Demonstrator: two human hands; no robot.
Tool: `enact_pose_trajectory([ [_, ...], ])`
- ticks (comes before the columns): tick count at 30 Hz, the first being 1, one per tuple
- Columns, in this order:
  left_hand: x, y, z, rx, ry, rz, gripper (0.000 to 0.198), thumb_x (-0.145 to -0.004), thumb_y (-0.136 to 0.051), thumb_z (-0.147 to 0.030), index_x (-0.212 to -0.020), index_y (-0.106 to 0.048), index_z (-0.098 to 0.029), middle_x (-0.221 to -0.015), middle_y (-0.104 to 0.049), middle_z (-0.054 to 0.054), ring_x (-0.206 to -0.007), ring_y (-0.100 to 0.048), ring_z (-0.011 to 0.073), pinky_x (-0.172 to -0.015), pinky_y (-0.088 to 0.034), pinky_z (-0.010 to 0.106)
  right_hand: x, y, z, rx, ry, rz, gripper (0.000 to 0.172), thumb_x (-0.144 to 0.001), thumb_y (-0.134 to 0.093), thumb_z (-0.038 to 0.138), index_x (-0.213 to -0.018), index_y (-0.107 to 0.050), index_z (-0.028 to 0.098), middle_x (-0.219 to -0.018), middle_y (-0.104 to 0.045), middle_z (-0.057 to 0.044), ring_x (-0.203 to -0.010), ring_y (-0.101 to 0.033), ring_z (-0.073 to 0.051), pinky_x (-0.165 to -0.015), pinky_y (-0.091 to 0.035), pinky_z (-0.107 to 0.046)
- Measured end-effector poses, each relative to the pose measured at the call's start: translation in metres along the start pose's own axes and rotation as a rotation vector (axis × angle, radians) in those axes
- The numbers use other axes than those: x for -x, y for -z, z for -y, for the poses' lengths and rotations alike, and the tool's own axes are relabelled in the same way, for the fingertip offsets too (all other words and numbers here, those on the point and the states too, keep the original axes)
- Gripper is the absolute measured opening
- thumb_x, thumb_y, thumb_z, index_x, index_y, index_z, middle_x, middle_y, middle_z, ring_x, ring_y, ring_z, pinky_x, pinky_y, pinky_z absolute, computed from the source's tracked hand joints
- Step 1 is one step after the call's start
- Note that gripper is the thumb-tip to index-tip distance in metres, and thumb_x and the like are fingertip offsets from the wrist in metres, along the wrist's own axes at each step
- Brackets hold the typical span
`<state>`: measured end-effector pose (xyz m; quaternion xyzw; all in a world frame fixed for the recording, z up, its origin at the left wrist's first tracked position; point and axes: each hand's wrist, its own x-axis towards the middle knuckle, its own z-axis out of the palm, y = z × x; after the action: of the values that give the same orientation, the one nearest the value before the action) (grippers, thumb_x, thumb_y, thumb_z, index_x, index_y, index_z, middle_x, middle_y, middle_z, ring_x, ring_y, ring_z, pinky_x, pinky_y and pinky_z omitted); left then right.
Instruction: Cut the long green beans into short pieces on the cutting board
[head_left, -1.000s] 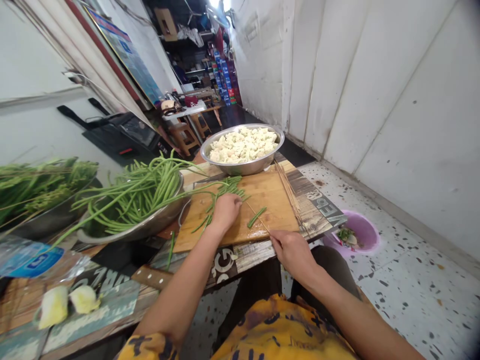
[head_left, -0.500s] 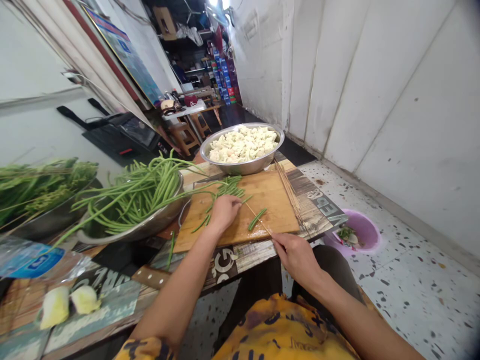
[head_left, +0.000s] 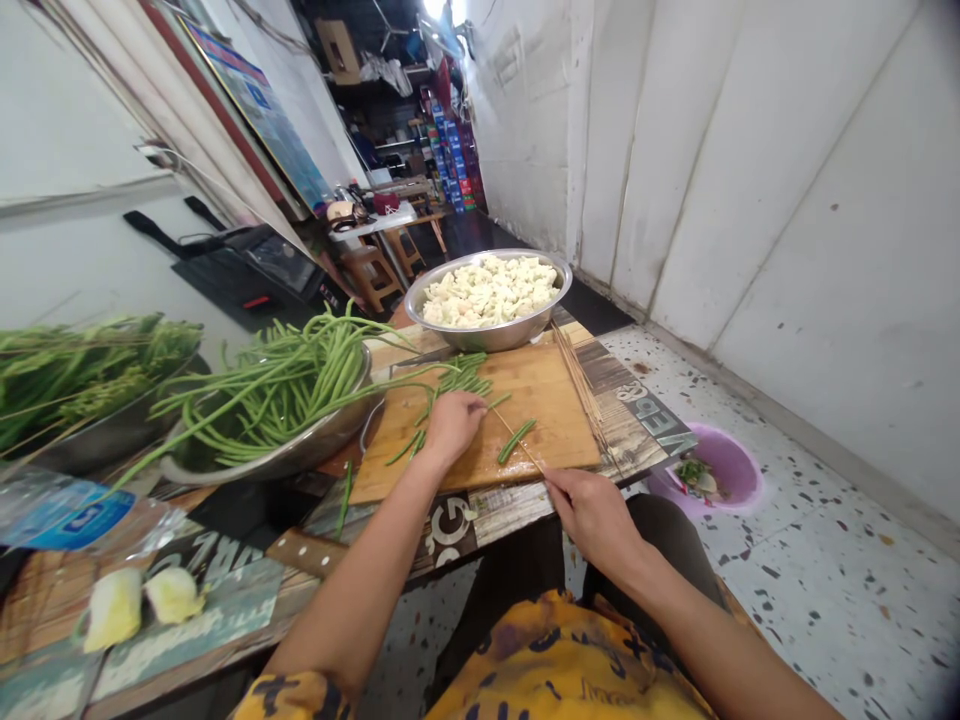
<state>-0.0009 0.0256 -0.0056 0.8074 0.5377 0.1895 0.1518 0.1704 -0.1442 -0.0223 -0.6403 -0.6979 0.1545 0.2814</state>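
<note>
My left hand (head_left: 451, 425) rests on the wooden cutting board (head_left: 525, 400), fingers curled down over cut green bean pieces (head_left: 459, 380) and pinching one. My right hand (head_left: 589, 510) is at the table's front edge, closed on a thin bamboo skewer (head_left: 516, 438) that points up across the board toward the left hand. A couple of short bean pieces (head_left: 516, 440) sit on the skewer near its middle. A metal bowl heaped with long green beans (head_left: 277, 390) stands just left of the board.
A steel bowl of cauliflower florets (head_left: 487, 290) sits behind the board. Spare skewers (head_left: 579, 385) lie along the board's right side. A bowl of leafy greens (head_left: 82, 375), a plastic water bottle (head_left: 71, 515) and cabbage bits (head_left: 139, 605) are at left. A pink scrap tub (head_left: 709, 470) stands on the floor.
The view shifted slightly. My left hand's fingers moved a little over the bean pieces; my right hand dropped a bit lower with the skewer.
</note>
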Motion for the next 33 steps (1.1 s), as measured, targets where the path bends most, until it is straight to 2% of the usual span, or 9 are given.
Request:
enact_pose_trajectory([
  [8,-0.0003,-0.0009,0.0002,-0.010,-0.004,-0.002,0.016,-0.077,-0.060,-0.018,-0.085,-0.074,-0.017,-0.081,-0.071,0.005,-0.073,-0.062,0.0172,-0.070,-0.047,0.026,0.0009,-0.0024,-0.0009,-0.005,-0.022,0.006,0.026,-0.090,-0.045,0.019,-0.095,-0.070,0.017,-0.093,-0.073,-0.009,-0.086,-0.068,-0.020,-0.076,-0.046,-0.025],
  [17,0.0012,0.0045,-0.0051,-0.031,0.001,0.012,0.017,-0.077,-0.060,-0.016,-0.086,-0.074,-0.016,-0.085,-0.072,0.006,-0.079,-0.063,0.0188,-0.074,-0.046,0.027,0.0010,-0.0025,-0.0018,-0.054,-0.016,-0.014,0.026,-0.091,-0.044,0.019,-0.092,-0.070,0.016,-0.089,-0.072,-0.008,-0.085,-0.067,-0.020,-0.075,-0.045,-0.025],
  [23,0.0005,0.0031,-0.0037,-0.026,-0.013,0.013,0.018,-0.077,-0.059,-0.016,-0.086,-0.075,-0.016,-0.086,-0.072,0.006,-0.079,-0.063,0.0190,-0.075,-0.047,0.027,-0.0009,0.0010,0.0002,-0.015,-0.024,0.026,0.026,-0.091,-0.043,0.019,-0.086,-0.068,0.017,-0.084,-0.072,-0.006,-0.081,-0.067,-0.020,-0.069,-0.041,-0.025],
  [33,-0.0013,0.0044,-0.0022,-0.043,-0.059,0.019,0.018,-0.076,-0.058,-0.016,-0.084,-0.074,-0.018,-0.085,-0.072,0.005,-0.077,-0.063,0.0182,-0.074,-0.047,0.026,-0.0010,0.0049,0.0037,0.036,-0.032,0.075,0.025,-0.090,-0.043,0.018,-0.083,-0.067,0.018,-0.084,-0.072,-0.006,-0.082,-0.067,-0.019,-0.069,-0.039,-0.024],
])
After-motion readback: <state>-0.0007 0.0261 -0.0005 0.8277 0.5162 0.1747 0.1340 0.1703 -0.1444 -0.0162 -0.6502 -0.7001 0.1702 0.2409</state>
